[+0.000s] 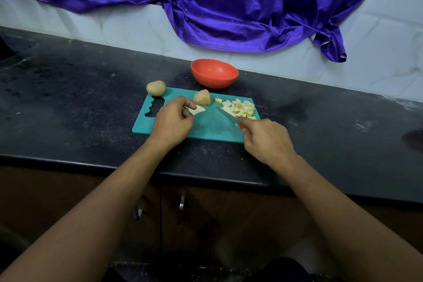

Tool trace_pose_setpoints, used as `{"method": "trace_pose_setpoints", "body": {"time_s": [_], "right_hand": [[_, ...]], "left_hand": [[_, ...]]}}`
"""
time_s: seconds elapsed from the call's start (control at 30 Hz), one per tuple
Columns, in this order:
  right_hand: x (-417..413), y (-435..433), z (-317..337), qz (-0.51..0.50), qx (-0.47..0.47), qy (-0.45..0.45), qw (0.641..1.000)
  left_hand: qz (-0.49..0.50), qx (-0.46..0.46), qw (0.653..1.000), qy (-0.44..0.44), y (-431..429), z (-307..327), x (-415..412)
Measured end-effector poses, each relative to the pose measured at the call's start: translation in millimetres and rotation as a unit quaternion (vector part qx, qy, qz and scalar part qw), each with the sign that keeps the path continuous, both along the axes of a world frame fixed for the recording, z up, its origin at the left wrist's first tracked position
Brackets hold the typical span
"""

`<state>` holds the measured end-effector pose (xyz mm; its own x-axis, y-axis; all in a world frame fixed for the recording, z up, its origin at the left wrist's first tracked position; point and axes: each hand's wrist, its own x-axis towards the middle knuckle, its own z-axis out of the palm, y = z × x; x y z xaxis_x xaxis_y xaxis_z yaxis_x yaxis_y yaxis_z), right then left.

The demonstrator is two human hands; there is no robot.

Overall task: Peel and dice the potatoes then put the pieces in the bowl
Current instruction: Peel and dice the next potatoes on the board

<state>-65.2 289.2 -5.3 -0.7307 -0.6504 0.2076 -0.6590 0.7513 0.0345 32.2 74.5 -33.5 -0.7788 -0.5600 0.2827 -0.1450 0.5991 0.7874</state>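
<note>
Left hand (172, 120) pinches a pale flat potato slice (198, 110) on the teal board (207, 131), fingers curled over its left end. Right hand (267, 138) grips the red-handled knife (227, 116), index finger along the spine, blade pointing up-left with its tip between the slice and the dice pile (240, 107), which lies at the board's right end: small pale cubes, some yellow-orange. Peeled half potato (202, 98) sits at the board's far edge just behind the slice, unpeeled brown potato (155, 87) at the far-left corner, red bowl (214, 73) on the counter (68, 98) just behind the board.
</note>
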Motion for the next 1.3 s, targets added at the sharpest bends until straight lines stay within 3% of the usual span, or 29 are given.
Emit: {"method": "trace_pose_setpoints", "body": {"time_s": [0.2,0.37,0.5,0.63,0.7,0.83,1.0,1.3], "right_hand": [[-18.2,-11.8,-4.5,-0.006,-0.023,-0.009,1.000],[-35.9,-23.3,-7.9,-0.038,-0.124,-0.087,0.988],[-48.7,-21.2,-10.3,-0.049,-0.322,-0.225,0.918],[-40.7,-12.5,-23.3,-0.033,-0.436,-0.272,0.857],[-27.3,-8.3,-30.5,-0.009,-0.433,-0.261,0.863],[-5.7,-4.7,-40.2,0.013,-0.351,-0.153,0.924],[0.2,-3.1,-38.0,0.022,-0.316,-0.125,0.940],[8.0,-2.4,-31.5,0.014,-0.277,-0.105,0.955]], "left_hand": [[0.000,-0.002,1.000,0.004,1.2,0.0,1.1],[-0.001,0.003,1.000,0.005,1.9,-0.3,1.6],[0.000,0.001,1.000,0.001,1.4,-1.1,0.1],[0.015,-0.002,1.000,-0.008,-1.4,-2.1,-5.6],[0.027,-0.010,0.999,-0.029,-3.6,-1.6,-11.0],[0.045,-0.054,0.991,-0.113,-10.3,4.0,-24.7],[0.043,-0.078,0.978,-0.187,-14.6,12.6,-36.2],[-0.026,-0.124,0.981,-0.150,-3.1,8.9,-15.8]]}}
